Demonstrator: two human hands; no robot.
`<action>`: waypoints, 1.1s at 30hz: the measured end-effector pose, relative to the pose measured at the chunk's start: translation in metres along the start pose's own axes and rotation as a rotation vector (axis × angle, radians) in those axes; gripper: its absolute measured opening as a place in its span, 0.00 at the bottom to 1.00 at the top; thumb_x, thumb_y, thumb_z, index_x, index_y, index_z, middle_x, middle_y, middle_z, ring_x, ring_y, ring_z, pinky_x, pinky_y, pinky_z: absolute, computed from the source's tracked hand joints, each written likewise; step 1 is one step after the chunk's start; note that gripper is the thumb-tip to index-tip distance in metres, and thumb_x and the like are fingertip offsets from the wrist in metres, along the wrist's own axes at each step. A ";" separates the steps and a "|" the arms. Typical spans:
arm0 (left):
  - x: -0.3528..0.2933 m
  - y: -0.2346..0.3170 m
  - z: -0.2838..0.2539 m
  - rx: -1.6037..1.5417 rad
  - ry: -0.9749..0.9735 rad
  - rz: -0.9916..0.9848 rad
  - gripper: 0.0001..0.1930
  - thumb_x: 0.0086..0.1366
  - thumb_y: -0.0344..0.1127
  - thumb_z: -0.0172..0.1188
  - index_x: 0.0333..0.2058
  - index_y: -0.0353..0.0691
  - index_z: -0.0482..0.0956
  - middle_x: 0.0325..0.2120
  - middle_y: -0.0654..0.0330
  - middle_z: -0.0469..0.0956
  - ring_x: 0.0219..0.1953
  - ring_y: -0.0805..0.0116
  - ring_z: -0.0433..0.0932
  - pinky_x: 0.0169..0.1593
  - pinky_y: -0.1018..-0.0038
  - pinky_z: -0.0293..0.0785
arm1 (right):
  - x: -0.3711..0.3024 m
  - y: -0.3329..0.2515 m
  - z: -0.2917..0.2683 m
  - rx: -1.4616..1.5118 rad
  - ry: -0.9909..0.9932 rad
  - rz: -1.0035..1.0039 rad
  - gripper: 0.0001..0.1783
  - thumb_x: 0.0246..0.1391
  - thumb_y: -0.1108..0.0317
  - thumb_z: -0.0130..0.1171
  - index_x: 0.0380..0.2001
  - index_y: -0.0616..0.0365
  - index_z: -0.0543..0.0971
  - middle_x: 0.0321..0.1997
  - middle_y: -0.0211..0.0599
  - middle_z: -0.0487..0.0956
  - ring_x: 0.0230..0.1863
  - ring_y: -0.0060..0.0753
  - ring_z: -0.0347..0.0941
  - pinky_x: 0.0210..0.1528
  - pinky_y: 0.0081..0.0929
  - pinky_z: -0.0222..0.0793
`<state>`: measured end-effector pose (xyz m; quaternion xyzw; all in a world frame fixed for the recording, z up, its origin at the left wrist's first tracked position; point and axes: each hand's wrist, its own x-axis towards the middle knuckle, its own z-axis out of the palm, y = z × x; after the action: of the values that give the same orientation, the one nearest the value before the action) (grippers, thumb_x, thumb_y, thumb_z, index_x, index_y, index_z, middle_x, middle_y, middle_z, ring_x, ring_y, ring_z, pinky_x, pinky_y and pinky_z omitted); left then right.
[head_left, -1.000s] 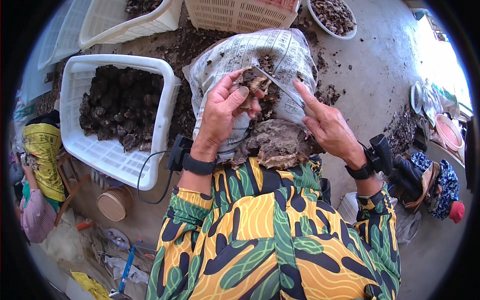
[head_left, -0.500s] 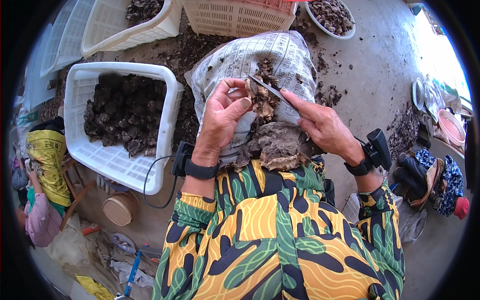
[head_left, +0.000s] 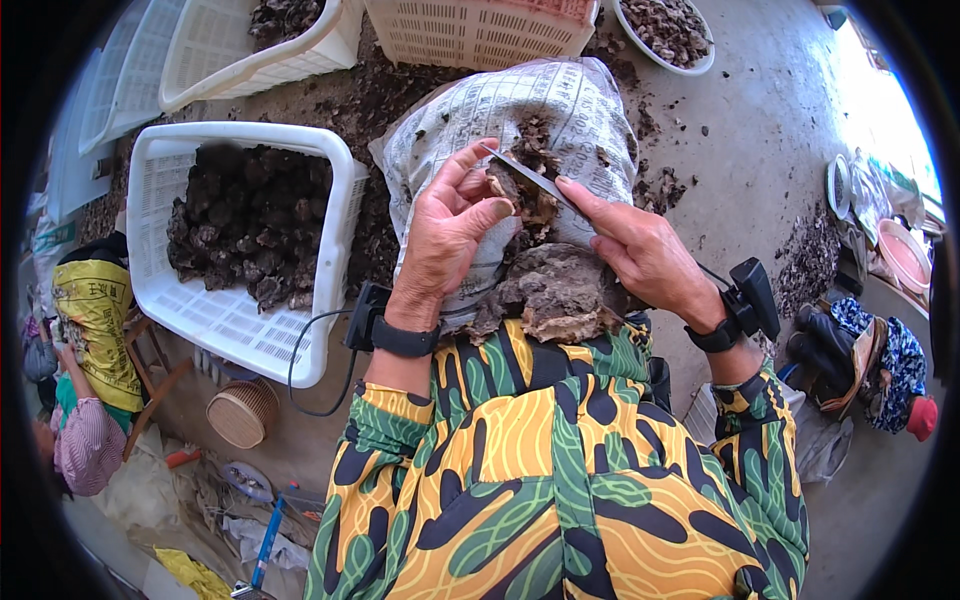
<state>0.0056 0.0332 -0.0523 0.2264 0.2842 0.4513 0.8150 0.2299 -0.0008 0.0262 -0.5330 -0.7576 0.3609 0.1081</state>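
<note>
A small, rough, dark-brown and tan piece that looks like dried fungus (head_left: 501,188) is pinched between the thumb and fingers of my left hand (head_left: 447,225). My right hand (head_left: 645,248) grips a knife (head_left: 537,177) whose handle is hidden in the fist. Its blade points up and left, lying across the piece close to my left fingertips. Under both hands is a stuffed white woven sack (head_left: 430,125), with brown scraps (head_left: 537,212) on top. A bigger grey-brown chunk (head_left: 560,288) rests against my lap, below the hands.
To the left stands a white plastic basket (head_left: 345,215) of dark lumps. More crates (head_left: 470,40) stand at the far side, beside a white basin (head_left: 700,65) of pieces. Crumbs litter the floor. Another person's striped sleeve (head_left: 90,445) shows at far left; shoes (head_left: 825,360) lie at right.
The knife tip and my left fingers have shifted slightly up and left. The held piece has turned and looks smaller, with pale scraps below it on the sack.
</note>
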 end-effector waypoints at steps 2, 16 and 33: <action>0.000 0.000 -0.001 -0.018 -0.010 -0.003 0.31 0.58 0.20 0.60 0.60 0.34 0.63 0.45 0.58 0.75 0.46 0.72 0.75 0.54 0.76 0.72 | 0.000 -0.002 -0.001 0.065 -0.022 -0.018 0.37 0.52 0.75 0.55 0.65 0.42 0.61 0.34 0.49 0.77 0.36 0.52 0.74 0.40 0.40 0.71; 0.001 -0.007 -0.003 -0.203 -0.004 0.095 0.27 0.57 0.19 0.61 0.56 0.35 0.68 0.45 0.58 0.76 0.48 0.71 0.75 0.54 0.76 0.73 | 0.002 -0.012 -0.012 0.147 -0.180 -0.029 0.38 0.51 0.75 0.55 0.66 0.40 0.61 0.34 0.47 0.77 0.35 0.51 0.74 0.41 0.39 0.71; 0.001 -0.007 0.001 -0.069 0.006 0.087 0.24 0.55 0.18 0.62 0.52 0.34 0.70 0.45 0.58 0.77 0.46 0.71 0.77 0.49 0.76 0.77 | 0.010 -0.018 -0.014 0.121 -0.270 0.010 0.39 0.49 0.80 0.53 0.66 0.47 0.61 0.50 0.52 0.75 0.46 0.56 0.74 0.49 0.39 0.69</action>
<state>0.0109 0.0302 -0.0565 0.2089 0.2610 0.4967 0.8009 0.2204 0.0112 0.0453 -0.4760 -0.7395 0.4747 0.0351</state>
